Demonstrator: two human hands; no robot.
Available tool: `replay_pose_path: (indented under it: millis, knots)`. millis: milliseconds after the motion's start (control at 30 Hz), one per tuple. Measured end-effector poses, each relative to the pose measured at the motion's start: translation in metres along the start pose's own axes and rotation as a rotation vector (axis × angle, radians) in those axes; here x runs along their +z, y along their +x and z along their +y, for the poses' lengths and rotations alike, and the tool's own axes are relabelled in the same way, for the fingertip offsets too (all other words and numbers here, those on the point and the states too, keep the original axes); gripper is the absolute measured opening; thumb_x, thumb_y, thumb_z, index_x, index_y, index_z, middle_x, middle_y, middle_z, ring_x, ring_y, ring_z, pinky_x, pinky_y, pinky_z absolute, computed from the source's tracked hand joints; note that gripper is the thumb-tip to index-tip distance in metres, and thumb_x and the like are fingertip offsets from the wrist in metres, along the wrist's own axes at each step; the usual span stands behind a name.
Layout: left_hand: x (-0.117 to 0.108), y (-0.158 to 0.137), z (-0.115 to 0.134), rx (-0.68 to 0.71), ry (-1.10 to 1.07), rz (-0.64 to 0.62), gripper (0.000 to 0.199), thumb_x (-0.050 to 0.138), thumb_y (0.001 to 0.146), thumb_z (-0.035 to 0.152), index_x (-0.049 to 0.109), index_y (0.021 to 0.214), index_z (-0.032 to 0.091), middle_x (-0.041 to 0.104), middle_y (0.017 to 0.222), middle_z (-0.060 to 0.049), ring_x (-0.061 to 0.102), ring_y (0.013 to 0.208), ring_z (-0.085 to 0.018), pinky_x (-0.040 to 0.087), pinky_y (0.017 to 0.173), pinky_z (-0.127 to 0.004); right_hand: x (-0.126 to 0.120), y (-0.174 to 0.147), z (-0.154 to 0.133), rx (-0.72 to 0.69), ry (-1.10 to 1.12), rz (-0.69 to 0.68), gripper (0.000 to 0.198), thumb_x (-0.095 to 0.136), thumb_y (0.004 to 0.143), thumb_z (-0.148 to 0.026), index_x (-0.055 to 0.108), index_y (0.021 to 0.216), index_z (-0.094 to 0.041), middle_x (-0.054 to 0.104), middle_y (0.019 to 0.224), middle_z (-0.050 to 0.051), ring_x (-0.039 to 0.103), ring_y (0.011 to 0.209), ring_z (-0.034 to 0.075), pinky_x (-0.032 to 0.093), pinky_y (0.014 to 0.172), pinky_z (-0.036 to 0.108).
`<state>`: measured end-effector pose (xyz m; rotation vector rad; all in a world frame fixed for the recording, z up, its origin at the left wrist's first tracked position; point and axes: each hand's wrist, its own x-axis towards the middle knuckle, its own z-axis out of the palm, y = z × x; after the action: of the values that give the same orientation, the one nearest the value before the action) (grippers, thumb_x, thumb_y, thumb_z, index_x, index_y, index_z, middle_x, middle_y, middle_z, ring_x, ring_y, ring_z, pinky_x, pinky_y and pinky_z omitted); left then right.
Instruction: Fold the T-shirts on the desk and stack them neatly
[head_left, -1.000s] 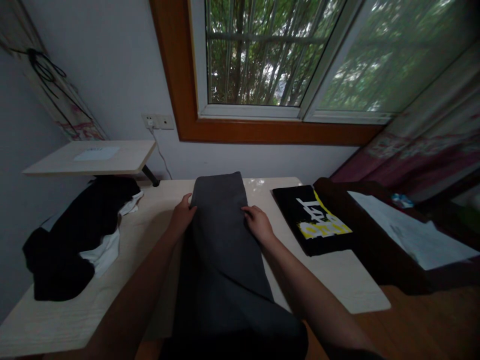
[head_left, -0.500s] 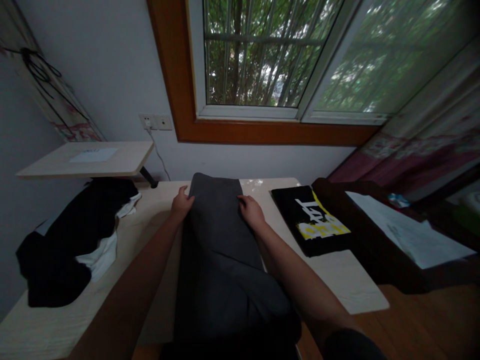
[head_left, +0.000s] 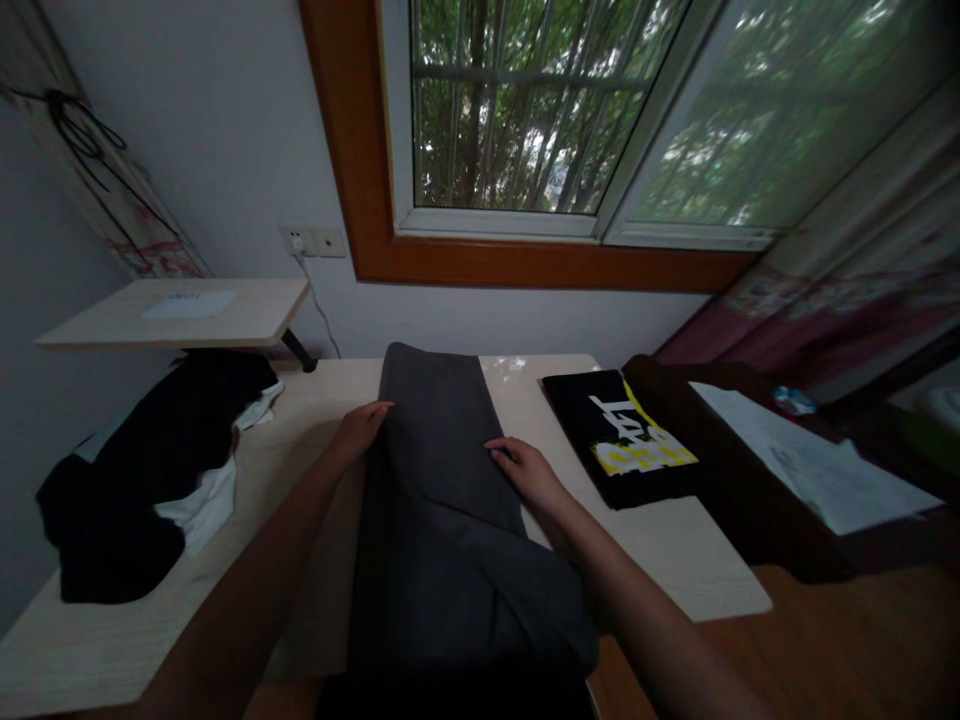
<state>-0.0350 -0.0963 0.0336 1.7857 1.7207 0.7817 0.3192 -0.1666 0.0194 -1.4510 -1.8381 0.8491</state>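
A long dark grey garment (head_left: pixel 442 430), perhaps trousers, lies lengthwise over the table, its far end squared off and its near part bunched in loose creases. At its left edge is my left hand (head_left: pixel 361 432), with the fingertips closed on the fabric. Opposite, my right hand (head_left: pixel 529 472) pinches the right edge between thumb and forefinger, slightly nearer to me. The garment's near end fades into shadow at the bottom of the view. Right of it lies a flat folded black T-shirt (head_left: pixel 622 435) with a white and yellow print.
Black and white clothes (head_left: pixel 142 480) lie heaped on the left of the pale wooden table (head_left: pixel 300 420). Above them stands a small raised shelf (head_left: pixel 255 305) bearing a paper. A dark brown piece of furniture (head_left: pixel 735 490) with a white sheet (head_left: pixel 817 465) adjoins the right side. The window wall is behind.
Both hands have slid toward me along the garment's edges, away from its far end. The garment itself stays nearly where it was.
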Motion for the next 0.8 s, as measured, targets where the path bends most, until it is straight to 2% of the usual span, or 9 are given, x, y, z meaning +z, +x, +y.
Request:
replay_pose_path:
  millis: [267, 400, 600, 700, 800]
  knots:
    - [0.005, 0.020, 0.001, -0.035, -0.028, 0.083, 0.038, 0.044, 0.096, 0.032, 0.078, 0.110, 0.022, 0.075, 0.123, -0.006, 0.067, 0.120, -0.023, 0.048, 0.110, -0.037, 0.010, 0.024, 0.007, -0.020, 0.030, 0.066, 0.028, 0.054, 0.095, -0.026, 0.076, 0.110, -0.025, 0.077, 0.112, 0.005, 0.071, 0.107, 0.022, 0.055, 0.097, 0.037]
    - [0.005, 0.040, 0.003, -0.038, -0.056, 0.100, 0.037, 0.048, 0.094, 0.032, 0.077, 0.114, 0.023, 0.077, 0.119, -0.005, 0.067, 0.120, -0.022, 0.046, 0.111, -0.036, 0.010, 0.045, 0.003, -0.019, -0.025, 0.087, 0.029, 0.053, 0.095, -0.023, 0.076, 0.112, -0.024, 0.076, 0.113, 0.005, 0.070, 0.108, 0.022, 0.054, 0.099, 0.037]
    - [0.006, 0.071, 0.011, -0.035, -0.100, 0.093, 0.044, 0.050, 0.094, 0.044, 0.072, 0.125, 0.020, 0.078, 0.116, -0.007, 0.066, 0.120, -0.024, 0.045, 0.112, -0.040, 0.008, 0.081, -0.006, -0.010, -0.189, 0.089, 0.032, 0.052, 0.094, -0.019, 0.076, 0.115, -0.022, 0.074, 0.118, 0.007, 0.067, 0.114, 0.020, 0.049, 0.105, 0.034]
    - [0.005, 0.074, 0.012, -0.024, -0.122, 0.080, 0.048, 0.048, 0.095, 0.047, 0.071, 0.127, 0.019, 0.076, 0.120, -0.009, 0.065, 0.122, -0.023, 0.044, 0.114, -0.040, 0.007, 0.085, -0.006, -0.016, -0.180, 0.071, 0.033, 0.058, 0.093, -0.022, 0.072, 0.123, -0.019, 0.071, 0.125, 0.010, 0.064, 0.119, 0.022, 0.047, 0.108, 0.035]
    - [0.002, 0.063, 0.009, 0.003, -0.143, 0.059, 0.049, 0.045, 0.096, 0.048, 0.071, 0.127, 0.021, 0.074, 0.127, -0.007, 0.063, 0.126, -0.021, 0.040, 0.117, -0.038, 0.004, 0.076, -0.001, -0.016, -0.088, 0.015, 0.035, 0.062, 0.091, -0.024, 0.069, 0.124, -0.021, 0.070, 0.127, 0.008, 0.064, 0.119, 0.022, 0.047, 0.106, 0.037]
